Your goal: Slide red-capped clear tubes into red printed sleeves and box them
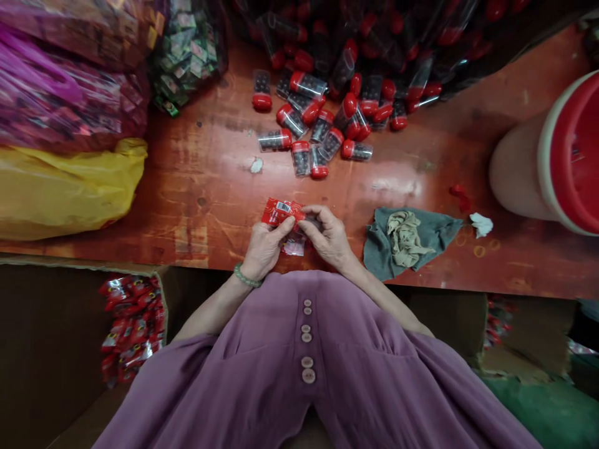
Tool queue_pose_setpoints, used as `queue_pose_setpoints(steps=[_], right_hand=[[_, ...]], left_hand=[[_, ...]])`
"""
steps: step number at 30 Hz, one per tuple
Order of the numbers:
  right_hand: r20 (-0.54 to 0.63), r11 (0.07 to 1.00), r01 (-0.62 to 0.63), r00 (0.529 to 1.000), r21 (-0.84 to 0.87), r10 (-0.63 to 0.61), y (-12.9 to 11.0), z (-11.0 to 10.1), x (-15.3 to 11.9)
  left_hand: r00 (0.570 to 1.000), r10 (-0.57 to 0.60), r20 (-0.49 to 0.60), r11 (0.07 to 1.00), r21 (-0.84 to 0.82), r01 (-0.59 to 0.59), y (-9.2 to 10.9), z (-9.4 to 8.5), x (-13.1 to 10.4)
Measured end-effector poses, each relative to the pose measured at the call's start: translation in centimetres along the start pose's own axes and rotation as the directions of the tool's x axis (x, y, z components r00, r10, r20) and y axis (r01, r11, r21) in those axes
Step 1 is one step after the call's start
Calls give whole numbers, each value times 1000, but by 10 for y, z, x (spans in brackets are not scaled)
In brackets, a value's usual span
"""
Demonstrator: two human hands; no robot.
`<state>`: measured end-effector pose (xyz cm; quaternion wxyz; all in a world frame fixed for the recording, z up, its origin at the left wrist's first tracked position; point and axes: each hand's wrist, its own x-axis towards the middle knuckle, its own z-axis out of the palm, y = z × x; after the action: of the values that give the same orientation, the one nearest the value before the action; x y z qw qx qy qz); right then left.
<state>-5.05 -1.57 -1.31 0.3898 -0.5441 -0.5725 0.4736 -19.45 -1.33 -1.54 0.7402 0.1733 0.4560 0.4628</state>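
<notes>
A small red printed packet (276, 211) with a barcode is pinched between the thumb and fingers of my left hand (262, 251), which has a green bead bracelet on the wrist. At the packet's right edge, the thumb and fingertips of my right hand (329, 238) close on it too. Under my fingers shows a clear and pinkish piece (294, 246); what it is I cannot make out. Beyond my hands lie several clear little bottles with red caps and dark balls inside, the closest a bottle (301, 158) lying on the table (206, 187).
More red-capped bottles (369, 37) heap up at the back. Bags of small packets (107, 93) and a yellow bag (70, 187) stand left. On the right are a grey cloth (384, 237) and a red-and-white bucket (524, 156). A carton (47, 324) of red packets sits below the edge.
</notes>
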Motion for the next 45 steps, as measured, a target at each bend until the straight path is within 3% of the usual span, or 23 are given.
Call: queue_pose_setpoints(steps=[4,8,15,19,22,25,29,32,35,38,45], right_hand=[[-34,995,79,996,-55,-81,-1,6,2],[-49,1000,20,999,-7,-21,-3,8,3],[202,993,-93,976,70,77,-13,-7,-2],[198,989,-103,977,103,81,-10,-9,-3],[192,994,-61,981,93,42,-7,-5,-1],[177,996,80,982,-46,-70,-8,-3,2],[167,961,230,964,-152,-204,-9,-4,4],[191,996,89,978,7,-89,-9,-1,3],[201,973,-97,978,211,54,-7,6,0],[158,934,-149,982,325,101,-6,12,0],[268,784,-308,945,538,188,-7,15,6]], left_hand=[[999,33,-35,999,-14,-33,-1,2,3],[997,70,-44,998,-1,-70,-3,3,3],[982,174,-69,984,48,-171,7,-1,10],[982,182,-44,983,16,-181,7,-3,11],[977,203,-71,979,-19,-204,5,-1,10],[965,227,-132,974,6,-228,8,-1,9],[969,238,-70,968,94,-231,15,-7,8],[976,215,-22,970,121,-211,18,-11,8],[977,205,-51,976,83,-201,16,-8,9],[974,208,-90,978,7,-208,12,-3,9],[993,36,117,995,87,-46,18,-2,4]])
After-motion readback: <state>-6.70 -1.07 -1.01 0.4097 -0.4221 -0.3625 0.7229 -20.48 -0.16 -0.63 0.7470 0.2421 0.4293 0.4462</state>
